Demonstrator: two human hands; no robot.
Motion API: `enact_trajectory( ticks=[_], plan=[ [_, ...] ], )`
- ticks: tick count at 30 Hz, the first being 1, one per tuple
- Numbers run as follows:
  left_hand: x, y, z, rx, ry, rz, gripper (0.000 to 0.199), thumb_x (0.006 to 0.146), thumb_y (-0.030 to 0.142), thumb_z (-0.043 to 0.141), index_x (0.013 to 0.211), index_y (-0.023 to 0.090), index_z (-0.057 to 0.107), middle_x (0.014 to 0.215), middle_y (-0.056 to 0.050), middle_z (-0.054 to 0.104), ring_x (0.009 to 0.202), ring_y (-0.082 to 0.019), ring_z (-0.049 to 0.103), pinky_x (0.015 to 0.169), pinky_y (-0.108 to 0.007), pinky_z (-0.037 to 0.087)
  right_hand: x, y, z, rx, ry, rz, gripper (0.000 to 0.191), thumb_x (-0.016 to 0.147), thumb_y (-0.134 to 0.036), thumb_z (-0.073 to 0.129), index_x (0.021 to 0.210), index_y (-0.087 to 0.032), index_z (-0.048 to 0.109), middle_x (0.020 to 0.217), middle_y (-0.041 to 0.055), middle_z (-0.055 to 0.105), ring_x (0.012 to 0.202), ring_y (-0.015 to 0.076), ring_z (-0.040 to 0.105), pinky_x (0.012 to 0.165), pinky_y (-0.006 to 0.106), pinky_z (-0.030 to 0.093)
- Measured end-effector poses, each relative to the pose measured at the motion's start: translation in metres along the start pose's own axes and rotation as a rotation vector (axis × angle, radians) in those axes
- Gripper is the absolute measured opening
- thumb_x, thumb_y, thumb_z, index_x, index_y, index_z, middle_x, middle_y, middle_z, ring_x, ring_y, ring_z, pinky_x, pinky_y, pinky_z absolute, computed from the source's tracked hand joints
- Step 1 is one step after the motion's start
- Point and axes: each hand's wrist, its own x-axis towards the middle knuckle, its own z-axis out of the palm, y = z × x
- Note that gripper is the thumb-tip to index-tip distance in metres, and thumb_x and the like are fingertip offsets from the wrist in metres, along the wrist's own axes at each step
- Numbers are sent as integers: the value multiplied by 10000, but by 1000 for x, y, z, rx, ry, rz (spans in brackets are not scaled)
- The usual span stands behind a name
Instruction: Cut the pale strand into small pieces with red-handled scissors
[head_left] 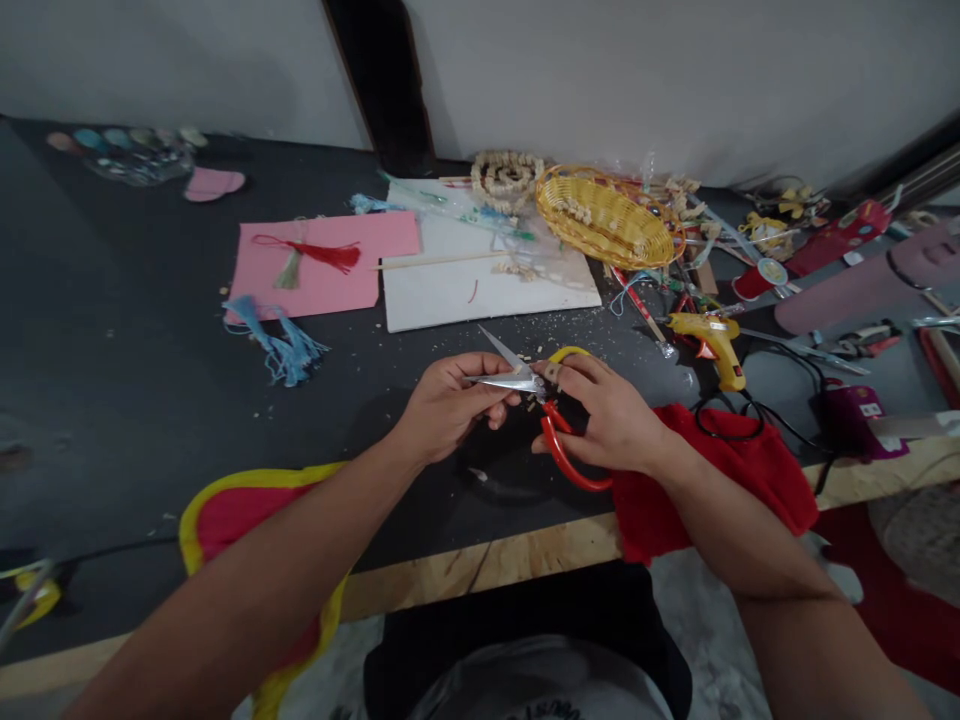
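Note:
In the head view, my right hand (611,415) is closed around the handles of a pair of scissors (561,440), one loop red and the other yellow. The blades stand apart and point left, above the fingers of my left hand (450,402). That hand is closed, thumb against fingers, and what it pinches is too small or hidden to name. A small beige piece (553,369) shows at my right fingertips. Pale crumbs are scattered on the dark table (360,420) around both hands.
Beyond the hands lie a white board (442,300), a pink sheet (255,270) with red and pale tassels, and blue tassels (281,350). To the right are a yellow wicker basket (600,215), a yellow glue gun (712,345) with its cord, and red cloth (645,520).

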Motion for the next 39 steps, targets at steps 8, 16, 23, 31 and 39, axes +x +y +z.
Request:
enact_trajectory(
  ticks=[8,16,23,31,39],
  plan=[
    [-1,0,3,-9,26,110,295,568,238,863,744,126,654,593,-5,671,405,-61,532,416,-178,446,-1,-6,0,1,-3,78,604,807,-542,647,1282,-198,503,1195,142,595,1139,298,567,949,489,515],
    [0,-2,-1,53,45,81,244,588,230,837,711,131,650,578,-5,656,411,-56,521,416,-167,432,0,-6,-1,-55,2,91,708,758,-643,638,1294,-203,493,1191,145,564,1122,307,555,928,508,523],
    [0,-3,-3,49,23,30,247,584,215,841,712,125,649,566,-4,650,395,-45,502,408,-158,424,0,-2,1,-30,14,32,728,755,-621,658,1301,-170,493,1179,151,564,1126,294,546,963,487,506],
    [-2,-1,3,12,21,82,287,587,273,856,716,128,646,582,-15,665,414,-65,534,418,-176,444,-1,-6,1,-33,6,55,635,806,-581,625,1279,-174,509,1169,150,596,1110,293,575,940,466,515],
    [2,-1,1,-3,52,141,338,595,227,855,851,140,651,655,-15,688,469,-75,562,440,-174,457,0,0,-3,122,152,156,543,788,-589,642,1147,-197,533,1014,85,616,928,241,611,798,402,551]
  ],
)
